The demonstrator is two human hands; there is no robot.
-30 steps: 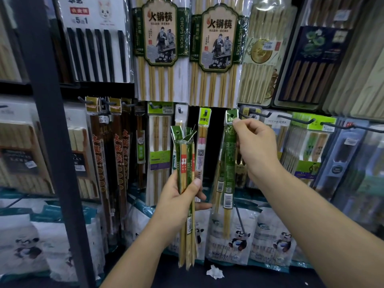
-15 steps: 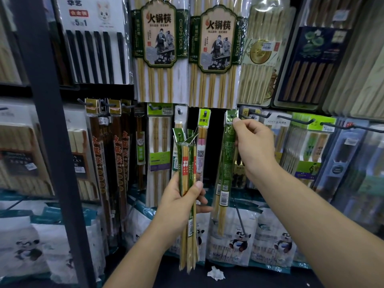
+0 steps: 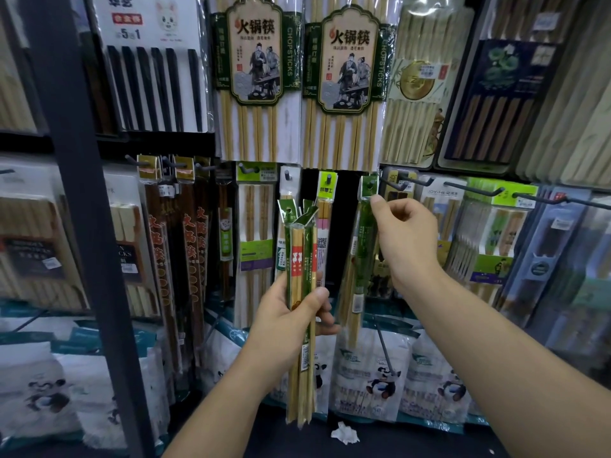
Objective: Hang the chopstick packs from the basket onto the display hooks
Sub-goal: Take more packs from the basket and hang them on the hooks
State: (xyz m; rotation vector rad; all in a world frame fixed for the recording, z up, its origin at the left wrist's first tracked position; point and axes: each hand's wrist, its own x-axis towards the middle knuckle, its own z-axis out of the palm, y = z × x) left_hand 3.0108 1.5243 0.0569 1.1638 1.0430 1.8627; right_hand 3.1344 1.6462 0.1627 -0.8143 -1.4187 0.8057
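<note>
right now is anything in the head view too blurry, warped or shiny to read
Head view: centre sharp, so the hot pot chopstick labels read clearly; glare streaks the plastic wrap on the gold-medallion pack; edges soft and dim, the panda bags smeared; wide-angle bend tilts the dark shelf post.

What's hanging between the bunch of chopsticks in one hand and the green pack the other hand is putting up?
In the head view, one hanging pack with a yellow-green header, on its own hook.

We grip a bundle of packs (image 3: 302,292) in our left hand (image 3: 287,320); our right hand (image 3: 405,239) pinches a green pack (image 3: 365,233) hanging on its hook (image 3: 370,186).
</note>
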